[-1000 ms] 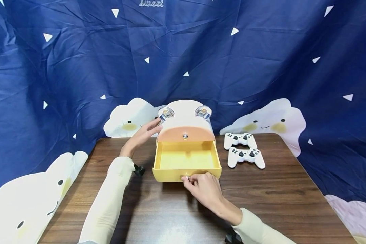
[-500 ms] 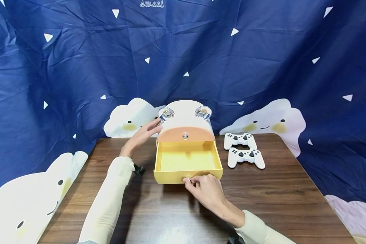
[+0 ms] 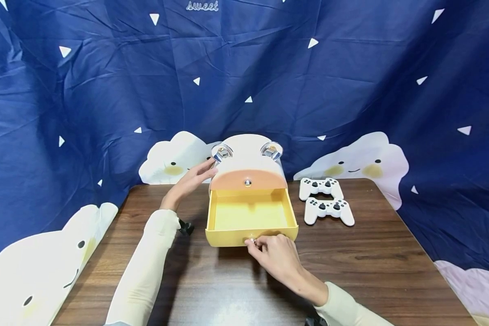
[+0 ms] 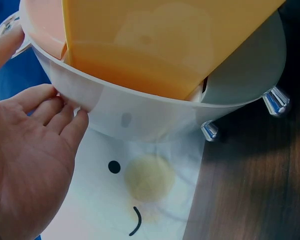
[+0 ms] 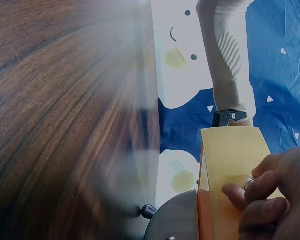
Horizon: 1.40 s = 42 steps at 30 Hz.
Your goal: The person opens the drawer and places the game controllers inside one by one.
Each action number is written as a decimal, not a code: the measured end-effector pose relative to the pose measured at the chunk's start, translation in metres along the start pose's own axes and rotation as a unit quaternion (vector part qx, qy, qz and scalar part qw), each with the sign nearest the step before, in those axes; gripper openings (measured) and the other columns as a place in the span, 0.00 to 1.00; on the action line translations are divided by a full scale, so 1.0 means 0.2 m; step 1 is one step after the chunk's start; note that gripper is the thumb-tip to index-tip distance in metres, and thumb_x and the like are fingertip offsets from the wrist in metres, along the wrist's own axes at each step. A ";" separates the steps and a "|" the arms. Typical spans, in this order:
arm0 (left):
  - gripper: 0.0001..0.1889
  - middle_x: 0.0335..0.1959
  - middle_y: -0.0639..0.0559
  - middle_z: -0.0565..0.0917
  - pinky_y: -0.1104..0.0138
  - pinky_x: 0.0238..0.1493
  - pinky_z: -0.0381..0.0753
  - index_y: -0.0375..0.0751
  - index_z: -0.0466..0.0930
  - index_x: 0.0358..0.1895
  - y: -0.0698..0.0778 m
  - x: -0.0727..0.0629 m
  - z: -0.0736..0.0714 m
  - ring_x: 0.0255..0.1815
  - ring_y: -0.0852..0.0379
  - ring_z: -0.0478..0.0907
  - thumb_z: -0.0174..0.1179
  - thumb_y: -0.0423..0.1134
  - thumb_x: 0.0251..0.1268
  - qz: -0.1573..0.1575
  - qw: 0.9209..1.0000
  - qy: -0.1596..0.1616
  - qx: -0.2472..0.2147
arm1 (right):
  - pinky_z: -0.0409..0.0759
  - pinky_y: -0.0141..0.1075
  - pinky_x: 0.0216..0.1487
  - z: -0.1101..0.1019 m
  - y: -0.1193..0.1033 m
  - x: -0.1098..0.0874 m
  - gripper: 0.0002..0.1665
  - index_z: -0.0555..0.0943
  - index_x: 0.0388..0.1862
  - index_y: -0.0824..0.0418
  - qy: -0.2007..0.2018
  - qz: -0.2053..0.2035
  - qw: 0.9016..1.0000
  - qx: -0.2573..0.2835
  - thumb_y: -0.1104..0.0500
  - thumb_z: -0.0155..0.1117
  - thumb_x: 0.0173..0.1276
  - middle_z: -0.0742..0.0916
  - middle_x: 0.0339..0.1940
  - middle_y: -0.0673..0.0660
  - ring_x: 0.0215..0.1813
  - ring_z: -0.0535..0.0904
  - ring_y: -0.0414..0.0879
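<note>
A small white cabinet [image 3: 246,154] with two shiny round eye-like parts on top stands at the back of the table. Its lower yellow drawer [image 3: 250,216] is pulled far out, and the inside shows bare. Pinched between my right hand's [image 3: 278,257] thumb and fingers is the drawer's silver knob [image 5: 248,183]. My left hand [image 3: 189,182] rests with extended fingers against the cabinet's left side; the left wrist view shows the fingertips at the white wall [image 4: 125,107]. Above the yellow drawer, the peach upper drawer [image 3: 230,180] is closed.
Two white game controllers [image 3: 329,210] lie to the right of the cabinet, one in front of the other. Short silver legs [image 4: 276,101] hold the cabinet off the brown wooden table [image 3: 375,262]. A blue curtain [image 3: 244,68] with clouds hangs behind.
My right hand has drawn the yellow drawer slightly farther toward me, mostly in the first half second. The left hand and the controllers stay where they were.
</note>
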State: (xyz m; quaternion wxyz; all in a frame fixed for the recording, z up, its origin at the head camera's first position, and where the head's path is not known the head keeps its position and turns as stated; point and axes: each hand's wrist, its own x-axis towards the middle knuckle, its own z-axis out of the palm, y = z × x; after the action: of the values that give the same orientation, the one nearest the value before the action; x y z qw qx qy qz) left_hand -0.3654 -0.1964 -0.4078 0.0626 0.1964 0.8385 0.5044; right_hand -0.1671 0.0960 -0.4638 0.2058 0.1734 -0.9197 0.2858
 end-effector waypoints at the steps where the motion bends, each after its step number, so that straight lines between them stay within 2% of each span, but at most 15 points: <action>1: 0.41 0.87 0.50 0.60 0.47 0.88 0.53 0.48 0.57 0.87 0.00 0.00 0.00 0.88 0.46 0.55 0.55 0.63 0.80 0.001 1.000 -0.001 0.000 | 0.62 0.27 0.19 0.00 0.00 0.00 0.31 0.70 0.10 0.40 -0.002 0.000 1.000 -0.001 0.41 0.73 0.71 0.62 0.09 0.32 0.16 0.61 0.29; 13: 0.41 0.88 0.51 0.59 0.47 0.88 0.52 0.50 0.57 0.87 0.00 0.00 0.00 0.89 0.47 0.53 0.55 0.64 0.79 -0.007 1.000 0.000 -0.006 | 0.60 0.26 0.19 0.00 0.01 0.00 0.30 0.71 0.11 0.41 -0.010 -0.008 1.000 0.008 0.41 0.73 0.72 0.61 0.09 0.32 0.15 0.58 0.28; 16: 0.41 0.88 0.50 0.59 0.46 0.88 0.52 0.50 0.57 0.87 0.00 0.00 0.00 0.89 0.47 0.53 0.55 0.64 0.79 -0.010 1.000 -0.002 -0.006 | 0.61 0.26 0.20 -0.01 0.01 0.00 0.27 0.77 0.14 0.42 -0.037 -0.021 0.999 0.008 0.39 0.71 0.73 0.62 0.10 0.32 0.15 0.58 0.27; 19: 0.41 0.88 0.49 0.59 0.46 0.88 0.52 0.49 0.56 0.87 0.01 -0.01 0.00 0.89 0.46 0.53 0.55 0.63 0.80 -0.009 1.000 -0.005 -0.006 | 0.65 0.26 0.23 -0.05 0.01 0.01 0.21 0.87 0.22 0.42 -0.064 -0.035 0.997 0.007 0.37 0.69 0.74 0.66 0.10 0.32 0.17 0.61 0.26; 23: 0.41 0.88 0.49 0.59 0.46 0.88 0.52 0.48 0.56 0.87 0.01 0.00 0.00 0.89 0.46 0.53 0.54 0.63 0.80 -0.006 1.000 -0.008 -0.007 | 0.69 0.27 0.25 -0.16 0.03 0.05 0.18 0.93 0.30 0.44 -0.082 -0.044 0.995 0.019 0.39 0.68 0.76 0.71 0.11 0.32 0.18 0.64 0.26; 28: 0.42 0.88 0.51 0.59 0.47 0.88 0.53 0.50 0.57 0.87 0.00 0.00 0.00 0.89 0.47 0.54 0.55 0.65 0.79 -0.007 1.000 -0.002 -0.003 | 0.68 0.27 0.23 -0.38 0.09 0.13 0.17 0.89 0.26 0.48 -0.080 -0.049 0.995 0.043 0.48 0.70 0.77 0.71 0.11 0.33 0.16 0.63 0.28; 30: 0.42 0.88 0.51 0.59 0.47 0.88 0.53 0.50 0.57 0.87 0.00 0.00 0.00 0.89 0.48 0.54 0.55 0.65 0.79 -0.009 1.000 0.000 -0.002 | 0.68 0.29 0.21 -0.47 0.14 0.17 0.18 0.87 0.23 0.49 -0.075 -0.036 0.995 0.054 0.51 0.69 0.77 0.72 0.11 0.35 0.16 0.64 0.30; 35: 0.41 0.88 0.52 0.59 0.46 0.88 0.53 0.52 0.58 0.87 0.00 -0.01 0.00 0.88 0.47 0.55 0.55 0.65 0.79 -0.013 1.000 0.001 -0.005 | 0.72 0.32 0.19 -0.65 0.30 0.26 0.18 0.85 0.24 0.47 -0.094 -0.003 0.992 0.083 0.50 0.68 0.79 0.77 0.12 0.40 0.16 0.72 0.35; 38: 0.40 0.88 0.51 0.59 0.46 0.88 0.53 0.51 0.58 0.87 0.00 -0.01 0.00 0.88 0.46 0.55 0.55 0.64 0.80 -0.010 1.000 0.000 -0.006 | 0.76 0.32 0.21 -0.72 0.41 0.32 0.15 0.85 0.27 0.45 -0.119 -0.015 0.990 0.075 0.51 0.68 0.79 0.81 0.16 0.43 0.17 0.76 0.36; 42: 0.40 0.88 0.51 0.59 0.46 0.87 0.53 0.50 0.58 0.86 0.00 -0.01 0.00 0.88 0.45 0.56 0.55 0.63 0.80 -0.007 1.000 0.001 -0.005 | 0.79 0.31 0.27 -0.79 0.55 0.39 0.08 0.87 0.33 0.49 -0.136 -0.048 0.989 0.031 0.56 0.70 0.76 0.88 0.24 0.43 0.21 0.79 0.34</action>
State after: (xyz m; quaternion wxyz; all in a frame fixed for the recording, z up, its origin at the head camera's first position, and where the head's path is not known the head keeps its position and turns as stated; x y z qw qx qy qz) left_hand -0.3641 -0.1966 -0.4076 0.0663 0.1893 0.8374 0.5085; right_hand -0.2380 0.2603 -0.3565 0.0870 0.2614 -0.9202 0.2780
